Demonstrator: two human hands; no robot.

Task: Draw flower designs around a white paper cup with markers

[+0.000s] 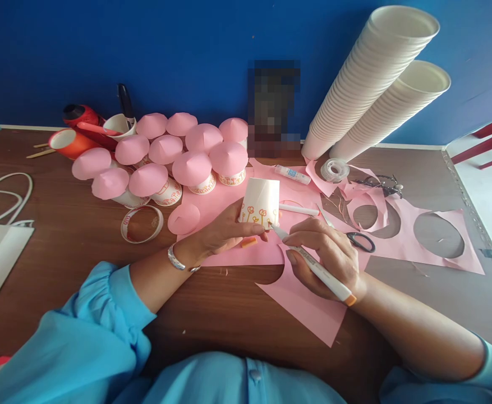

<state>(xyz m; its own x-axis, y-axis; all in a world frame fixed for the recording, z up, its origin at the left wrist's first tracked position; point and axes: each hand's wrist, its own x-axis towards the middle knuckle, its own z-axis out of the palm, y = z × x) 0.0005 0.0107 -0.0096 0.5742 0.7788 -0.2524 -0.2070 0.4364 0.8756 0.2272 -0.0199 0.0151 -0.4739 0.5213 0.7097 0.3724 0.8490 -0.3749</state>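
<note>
Head view: left hand (pixel 228 229) clamped on flower-drawn cup (pixel 261 201), right hand (pixel 326 253) on marker (pixel 314 266); back cup (pixel 120 124) holds black pen (pixel 124 101).

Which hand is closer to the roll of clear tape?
Right: the right hand, gripping a marker, is in front of the tape roll; the left hand, holding the cup, is farther left.

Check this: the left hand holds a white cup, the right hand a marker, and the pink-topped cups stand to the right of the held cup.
Wrong side: the head view shows the pink-topped cups left of the held white cup. The left hand does hold it, and the right hand a marker.
</note>
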